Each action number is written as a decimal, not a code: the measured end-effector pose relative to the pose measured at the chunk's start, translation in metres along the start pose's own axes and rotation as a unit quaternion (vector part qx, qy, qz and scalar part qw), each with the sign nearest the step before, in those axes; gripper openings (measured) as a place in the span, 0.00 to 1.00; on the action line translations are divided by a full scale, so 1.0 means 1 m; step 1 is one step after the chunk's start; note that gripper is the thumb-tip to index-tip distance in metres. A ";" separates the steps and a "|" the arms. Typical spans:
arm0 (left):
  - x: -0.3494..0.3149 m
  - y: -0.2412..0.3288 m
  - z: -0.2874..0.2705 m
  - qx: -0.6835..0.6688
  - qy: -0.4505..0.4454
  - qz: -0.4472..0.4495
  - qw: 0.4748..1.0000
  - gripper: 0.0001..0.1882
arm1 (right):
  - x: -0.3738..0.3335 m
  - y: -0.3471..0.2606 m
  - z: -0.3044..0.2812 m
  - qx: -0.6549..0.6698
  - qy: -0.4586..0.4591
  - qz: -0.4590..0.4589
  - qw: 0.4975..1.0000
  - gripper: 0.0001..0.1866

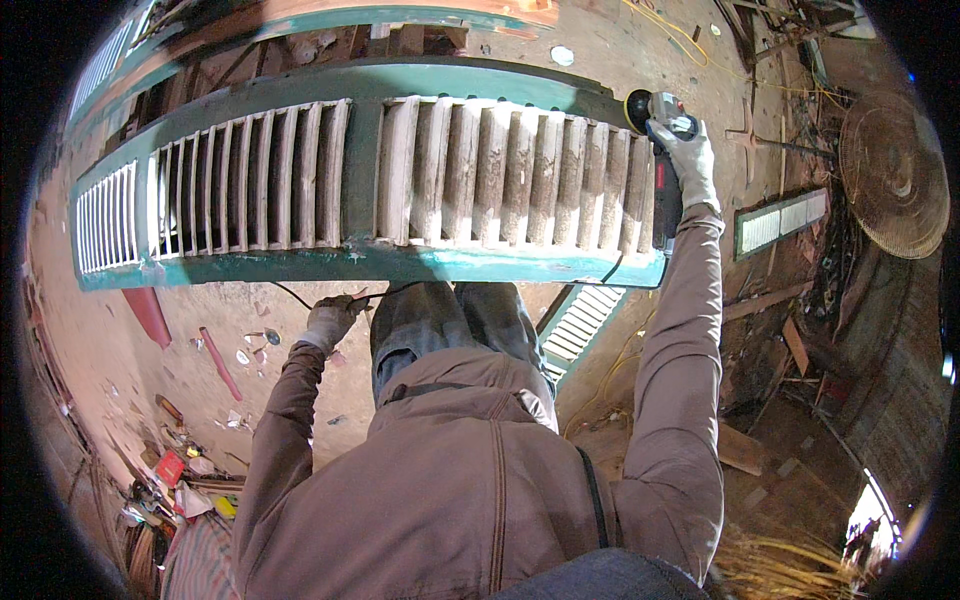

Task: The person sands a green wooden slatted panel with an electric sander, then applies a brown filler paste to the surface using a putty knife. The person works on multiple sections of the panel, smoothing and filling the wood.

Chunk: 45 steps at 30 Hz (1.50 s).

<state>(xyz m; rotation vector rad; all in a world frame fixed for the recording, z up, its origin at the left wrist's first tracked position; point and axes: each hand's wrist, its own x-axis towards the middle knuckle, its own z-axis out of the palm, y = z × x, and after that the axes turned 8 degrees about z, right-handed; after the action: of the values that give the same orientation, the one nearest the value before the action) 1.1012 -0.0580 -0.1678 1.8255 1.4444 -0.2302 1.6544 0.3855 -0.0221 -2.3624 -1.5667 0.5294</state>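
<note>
A long louvred shutter [364, 185] with a worn green frame and bare, whitish slats lies across in front of me. At its right end, my gloved right hand [690, 160] is closed around an angle grinder [662, 185]. The grinder's round disc [638, 110] sits by the shutter's far right corner; whether it touches the wood I cannot tell. Below the near edge of the shutter, my gloved left hand [332, 322] grips a black power cord [374, 296]. Part of that cord runs out of sight under the shutter.
Another green shutter [585, 325] lies below on the ground, and a smaller one [780, 222] to the right. A round woven basket [893, 175] stands at far right. Yellow cord [668, 30] trails at the back. Tools and scraps [185, 475] are piled at lower left.
</note>
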 end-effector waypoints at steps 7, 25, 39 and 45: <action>-0.005 0.029 -0.031 -0.105 0.000 -0.112 0.988 0.27 | -0.010 -0.034 0.006 -0.030 -0.065 -0.022 0.997 0.62; -0.040 0.009 0.006 -0.129 0.014 -0.179 0.975 0.31 | -0.058 -0.121 0.051 0.032 -0.112 -0.110 0.987 0.49; -0.089 0.007 0.007 -0.146 0.039 -0.086 0.985 0.30 | -0.100 -0.196 0.096 -0.018 -0.121 -0.157 0.980 0.49; -0.094 0.004 -0.015 -0.161 0.021 -0.067 0.984 0.28 | -0.103 -0.218 0.113 -0.025 -0.098 -0.172 0.980 0.52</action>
<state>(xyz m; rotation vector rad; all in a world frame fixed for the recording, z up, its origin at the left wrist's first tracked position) 1.0680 -0.1188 -0.1017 1.4826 1.5383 -0.0212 1.3880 0.3759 -0.0196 -2.0556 -2.0431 0.6625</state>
